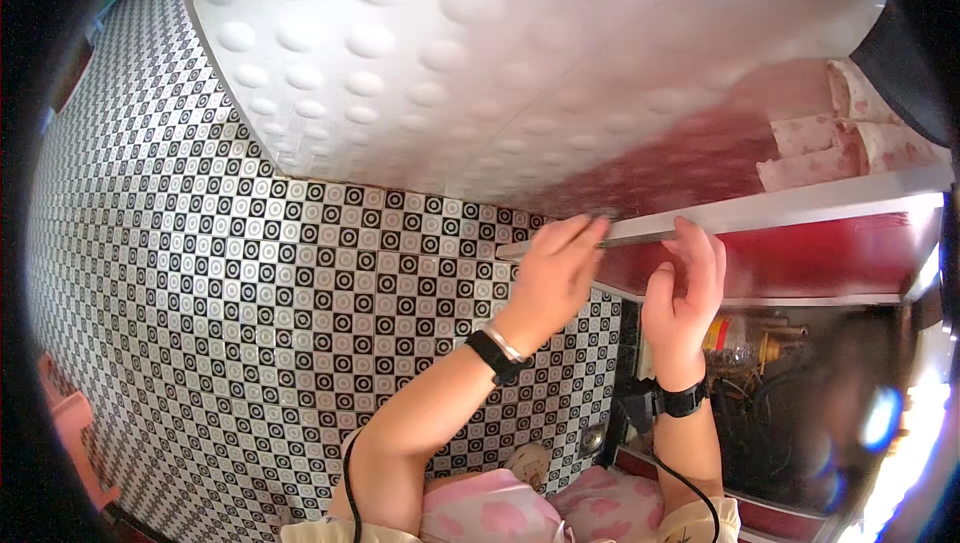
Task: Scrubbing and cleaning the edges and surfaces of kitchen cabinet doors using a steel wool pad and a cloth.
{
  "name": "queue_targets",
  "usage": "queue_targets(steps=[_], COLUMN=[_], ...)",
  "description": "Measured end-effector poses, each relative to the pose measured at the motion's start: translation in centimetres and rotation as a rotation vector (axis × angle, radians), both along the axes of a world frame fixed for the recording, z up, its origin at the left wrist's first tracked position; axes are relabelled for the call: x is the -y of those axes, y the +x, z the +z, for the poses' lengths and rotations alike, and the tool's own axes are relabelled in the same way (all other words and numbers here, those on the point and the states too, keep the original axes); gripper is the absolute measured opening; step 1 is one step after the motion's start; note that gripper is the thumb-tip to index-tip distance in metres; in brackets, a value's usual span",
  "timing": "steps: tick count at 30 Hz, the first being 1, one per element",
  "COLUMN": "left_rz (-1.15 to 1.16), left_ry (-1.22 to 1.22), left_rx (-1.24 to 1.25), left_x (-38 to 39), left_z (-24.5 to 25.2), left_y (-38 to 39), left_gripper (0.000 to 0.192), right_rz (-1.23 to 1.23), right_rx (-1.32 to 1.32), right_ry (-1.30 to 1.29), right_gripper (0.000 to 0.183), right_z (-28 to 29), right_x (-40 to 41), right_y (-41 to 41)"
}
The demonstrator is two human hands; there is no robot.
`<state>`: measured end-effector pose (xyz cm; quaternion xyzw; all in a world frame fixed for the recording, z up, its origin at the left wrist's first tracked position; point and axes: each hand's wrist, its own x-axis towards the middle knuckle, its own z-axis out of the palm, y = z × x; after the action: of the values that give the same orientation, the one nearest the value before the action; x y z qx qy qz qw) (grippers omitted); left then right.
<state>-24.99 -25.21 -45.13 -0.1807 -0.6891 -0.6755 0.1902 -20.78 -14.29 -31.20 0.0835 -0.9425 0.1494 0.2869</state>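
A long white edge (757, 211) of a glossy red panel runs across the view in front of me. At its left part is my left hand (559, 262), its fingers bent together and slightly blurred. Something small and dark (602, 214) shows by those fingertips, too blurred to name. My right hand (686, 284) is raised under the same edge, thumb and fingers apart, with a fingertip against or very near it. Beyond the edge, folded pink-patterned cloth (847, 139) lies on a dark red surface (697, 160). Black bands are on both wrists.
A white panel with raised round bumps (367, 40) fills the top. Black-and-white patterned flooring (300, 318) spreads at left. A clear plastic bottle (739, 340) and cables lie in a dark space at right. A floor drain (592, 439) is below. A pink plastic object (71, 423) stands far left.
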Motion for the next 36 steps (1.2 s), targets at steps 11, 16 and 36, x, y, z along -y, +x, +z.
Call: queue_targets(steps=[11,16,36], left_rz=[-0.059,-0.065,-0.026], left_ry=[0.035,-0.021,-0.056], left_rx=[0.004,-0.038,-0.049], left_x=[0.8,1.6,1.5], left_z=[0.4,-1.8,3.2], left_y=[0.2,1.1,4.4], left_gripper=[0.037,0.038,0.049], right_rz=[0.015,-0.026,-0.046], right_rx=[-0.026,-0.014,0.092], right_ry=[0.034,0.312,0.387], right_gripper=[0.056,0.054,0.043], right_z=[-1.4,-0.2,-0.4], right_x=[-0.5,0.3,1.4], right_y=[0.5,1.0,2.3])
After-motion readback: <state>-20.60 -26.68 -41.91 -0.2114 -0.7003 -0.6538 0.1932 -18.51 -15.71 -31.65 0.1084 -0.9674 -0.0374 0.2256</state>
